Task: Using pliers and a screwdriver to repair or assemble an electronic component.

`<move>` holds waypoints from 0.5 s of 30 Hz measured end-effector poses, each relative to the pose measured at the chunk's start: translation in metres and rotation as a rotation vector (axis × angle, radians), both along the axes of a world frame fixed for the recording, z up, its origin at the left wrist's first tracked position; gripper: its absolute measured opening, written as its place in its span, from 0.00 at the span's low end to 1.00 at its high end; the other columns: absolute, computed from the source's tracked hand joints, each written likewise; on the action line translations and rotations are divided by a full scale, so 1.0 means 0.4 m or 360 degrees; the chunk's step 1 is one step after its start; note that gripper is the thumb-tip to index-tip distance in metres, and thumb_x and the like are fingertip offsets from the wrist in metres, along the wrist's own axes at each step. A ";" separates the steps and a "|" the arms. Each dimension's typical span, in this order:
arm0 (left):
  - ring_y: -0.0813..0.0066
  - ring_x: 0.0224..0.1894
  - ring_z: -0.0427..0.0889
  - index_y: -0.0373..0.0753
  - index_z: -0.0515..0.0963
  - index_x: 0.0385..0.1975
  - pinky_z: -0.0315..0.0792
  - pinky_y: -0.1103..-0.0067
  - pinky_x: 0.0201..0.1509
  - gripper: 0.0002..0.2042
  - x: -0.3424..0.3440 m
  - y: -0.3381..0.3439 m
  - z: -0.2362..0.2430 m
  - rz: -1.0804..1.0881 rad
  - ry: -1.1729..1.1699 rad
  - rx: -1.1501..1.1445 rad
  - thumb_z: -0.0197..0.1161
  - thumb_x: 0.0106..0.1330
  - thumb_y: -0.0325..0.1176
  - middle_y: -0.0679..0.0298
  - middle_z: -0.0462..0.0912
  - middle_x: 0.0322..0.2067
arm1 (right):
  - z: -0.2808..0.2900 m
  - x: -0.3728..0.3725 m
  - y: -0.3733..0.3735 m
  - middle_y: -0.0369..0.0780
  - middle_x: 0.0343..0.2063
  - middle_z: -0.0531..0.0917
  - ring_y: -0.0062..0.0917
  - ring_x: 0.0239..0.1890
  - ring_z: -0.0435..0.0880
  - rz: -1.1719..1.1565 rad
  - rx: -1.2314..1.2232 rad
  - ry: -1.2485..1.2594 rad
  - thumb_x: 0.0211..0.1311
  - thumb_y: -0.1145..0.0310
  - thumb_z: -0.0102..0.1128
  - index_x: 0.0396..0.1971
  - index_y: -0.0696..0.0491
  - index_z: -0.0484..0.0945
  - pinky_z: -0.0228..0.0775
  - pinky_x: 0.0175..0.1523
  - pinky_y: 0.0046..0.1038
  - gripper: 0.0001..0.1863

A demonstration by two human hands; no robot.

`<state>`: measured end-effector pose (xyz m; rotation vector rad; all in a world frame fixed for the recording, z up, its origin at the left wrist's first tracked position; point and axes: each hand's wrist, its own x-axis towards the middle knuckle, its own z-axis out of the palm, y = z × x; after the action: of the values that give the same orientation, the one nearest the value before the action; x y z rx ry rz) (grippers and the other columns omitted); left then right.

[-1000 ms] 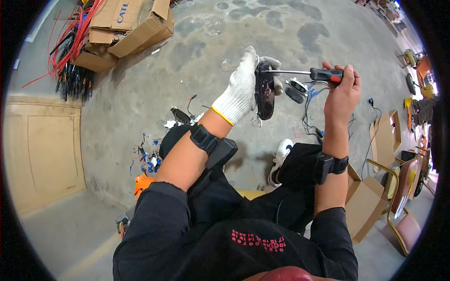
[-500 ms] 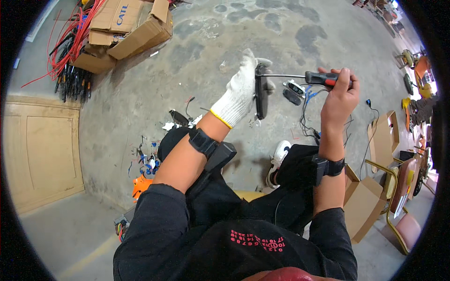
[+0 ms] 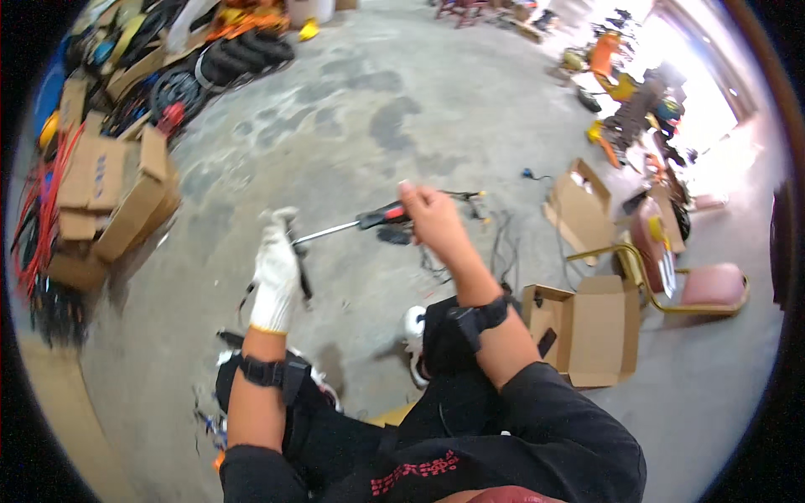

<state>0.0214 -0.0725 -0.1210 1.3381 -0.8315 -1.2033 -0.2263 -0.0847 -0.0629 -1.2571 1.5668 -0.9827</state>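
Note:
My left hand (image 3: 275, 270), in a white work glove, is closed around a small dark part (image 3: 298, 267) held up in front of me. My bare right hand (image 3: 429, 215) grips the red and black handle of a screwdriver (image 3: 369, 220). Its metal shaft runs left and its tip meets the dark part at the top of my gloved hand. Both forearms wear black wrist straps. I sit low over a concrete floor, with my knees below the hands.
Open cardboard boxes (image 3: 126, 197) and red cables (image 3: 38, 214) lie at the left. Black tyres (image 3: 243, 54) lie far left. An open box (image 3: 587, 327) sits by my right knee, beside a chair with a gold frame (image 3: 679, 281). Loose wires (image 3: 503, 243) lie on the floor.
The view has swung up and to the right, showing more of the floor. Both hands stay joined at the part and screwdriver and now sit lower and more to the left in the picture.

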 end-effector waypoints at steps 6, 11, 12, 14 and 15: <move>0.81 0.21 0.71 0.41 0.73 0.43 0.70 0.82 0.26 0.28 -0.031 0.005 0.053 -0.0042 0.0293 0.0060 0.38 0.72 0.62 0.71 0.67 0.25 | -0.006 -0.031 0.006 0.37 0.24 0.80 0.15 0.21 0.74 0.0193 -0.0182 -0.0385 0.65 0.61 0.60 0.47 0.59 0.74 0.67 0.26 0.22 0.18; 0.78 0.20 0.73 0.40 0.72 0.42 0.71 0.80 0.26 0.32 -0.005 0.000 0.049 -0.0030 0.0286 0.0089 0.39 0.69 0.67 0.68 0.66 0.27 | 0.015 -0.015 0.008 0.37 0.35 0.82 0.17 0.32 0.79 0.0407 -0.0427 -0.0578 0.68 0.62 0.55 0.58 0.56 0.68 0.70 0.33 0.20 0.23; 0.78 0.20 0.73 0.40 0.72 0.42 0.71 0.80 0.26 0.32 0.002 -0.001 0.040 -0.0024 0.0280 0.0087 0.39 0.69 0.67 0.68 0.66 0.27 | 0.027 -0.012 0.007 0.37 0.34 0.81 0.16 0.33 0.78 0.0397 -0.0168 -0.0595 0.70 0.60 0.53 0.57 0.56 0.69 0.71 0.35 0.19 0.22; 0.78 0.21 0.73 0.40 0.72 0.42 0.71 0.80 0.26 0.32 0.003 -0.012 0.021 0.0000 0.0105 0.0049 0.39 0.69 0.67 0.68 0.66 0.27 | -0.005 -0.043 -0.028 0.37 0.32 0.82 0.19 0.28 0.79 0.0487 0.0123 -0.0387 0.70 0.54 0.53 0.58 0.55 0.70 0.70 0.32 0.21 0.24; 0.78 0.21 0.73 0.40 0.72 0.43 0.71 0.79 0.27 0.32 0.004 -0.014 0.023 -0.0006 0.0067 0.0055 0.39 0.69 0.68 0.68 0.66 0.27 | -0.030 -0.059 -0.047 0.38 0.30 0.82 0.21 0.24 0.79 0.0574 0.0419 -0.0176 0.70 0.49 0.52 0.58 0.54 0.70 0.70 0.28 0.23 0.27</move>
<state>0.0229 -0.0783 -0.1117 1.3351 -0.7868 -1.2495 -0.2501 -0.1034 -0.0751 -1.2211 1.2784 -0.5855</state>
